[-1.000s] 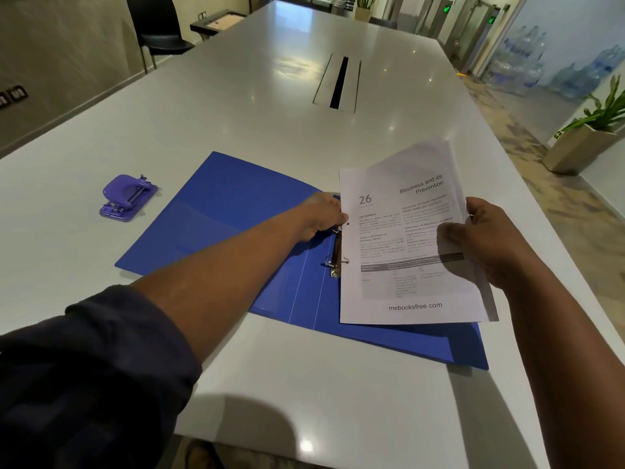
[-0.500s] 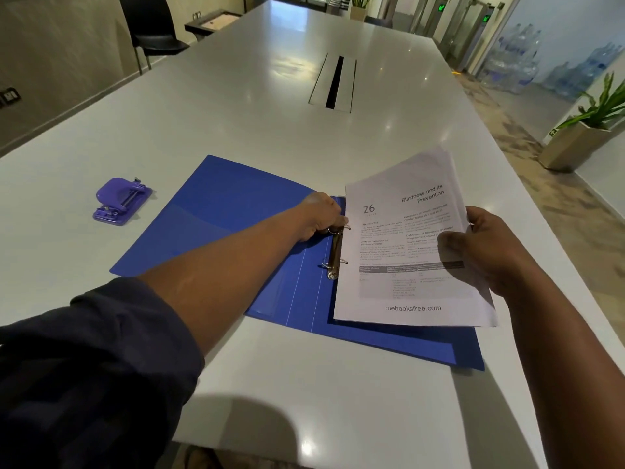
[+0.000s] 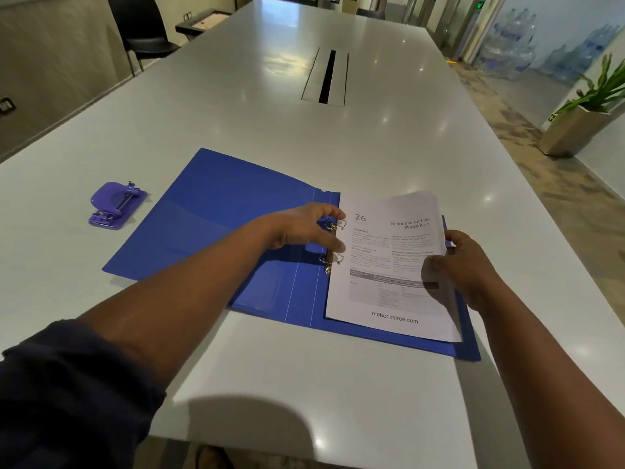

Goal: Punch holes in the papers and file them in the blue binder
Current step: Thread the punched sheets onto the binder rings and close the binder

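The papers [image 3: 392, 265] are lying on the right half of the open binder [image 3: 216, 225] on the table [image 3: 304, 384], their punched edge meeting the rings [image 3: 333, 242]. Align both holes over the ring prongs before lowering. The left hand [image 3: 304, 226] is pinching the rings; the right hand [image 3: 463, 269] is gripping the papers' right edge.

office mtg room: long white conference table [image 3: 236, 106] w/ cable slot [image 3: 326, 77], potted plant [image 3: 588, 110], chair [image 3: 142, 28].

left hand [image 3: 304, 228]: fingers curled, pinching | right hand [image 3: 463, 265]: gripping, thumb on top
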Action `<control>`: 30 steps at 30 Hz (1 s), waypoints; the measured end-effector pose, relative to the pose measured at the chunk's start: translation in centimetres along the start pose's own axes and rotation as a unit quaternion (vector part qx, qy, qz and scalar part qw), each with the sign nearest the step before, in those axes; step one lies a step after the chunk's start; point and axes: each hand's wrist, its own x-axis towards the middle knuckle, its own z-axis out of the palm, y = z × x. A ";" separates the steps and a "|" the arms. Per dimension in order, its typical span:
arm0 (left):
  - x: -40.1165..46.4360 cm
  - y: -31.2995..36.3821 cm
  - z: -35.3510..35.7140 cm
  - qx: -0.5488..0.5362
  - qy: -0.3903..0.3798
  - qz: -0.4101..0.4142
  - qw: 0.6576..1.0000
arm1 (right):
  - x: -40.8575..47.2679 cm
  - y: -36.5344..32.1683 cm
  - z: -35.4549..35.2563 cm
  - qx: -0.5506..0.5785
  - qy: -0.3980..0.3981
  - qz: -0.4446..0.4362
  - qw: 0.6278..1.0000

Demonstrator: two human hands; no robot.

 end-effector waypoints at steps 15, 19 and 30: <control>-2.9 -2.5 0.4 0.132 0.084 0.038 0.987 | -3.1 -3.7 5.3 -0.140 -0.022 -0.171 0.975; -3.5 -3.0 1.4 0.138 0.155 0.076 0.975 | -4.2 -4.1 8.6 -0.158 -0.066 -0.188 0.967; -3.0 -4.0 3.5 0.170 0.276 0.108 0.940 | -3.5 -2.9 12.1 -0.154 0.019 -0.186 0.970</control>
